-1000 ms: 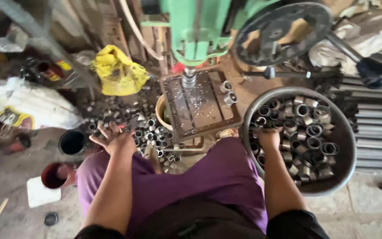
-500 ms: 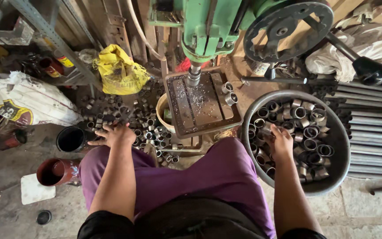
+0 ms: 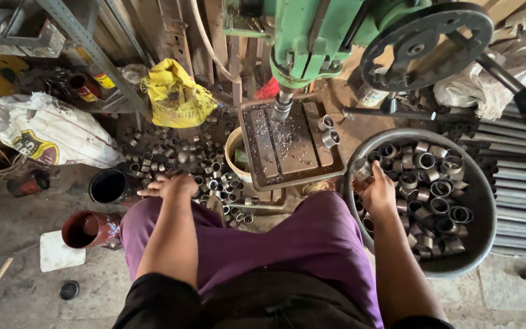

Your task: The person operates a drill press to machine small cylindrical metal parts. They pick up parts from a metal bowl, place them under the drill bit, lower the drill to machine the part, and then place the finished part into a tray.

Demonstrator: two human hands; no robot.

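Left hand [image 3: 168, 186] lay flat, fingers spread, on short metal rings [image 3: 205, 167] heaped on floor. Right hand [image 3: 377, 192] reached into round pan [image 3: 482, 244] of rings; finger state hidden. Rings judged stiff, heavy, likely oily: pinch across rim.

Seen from above: a person with bare forearms, left hand [image 3: 168, 186] and right hand [image 3: 377, 194] ungloved. Purple trousers [image 3: 275, 244] cover the lap; a black top [image 3: 269, 304] with short sleeves shows below.
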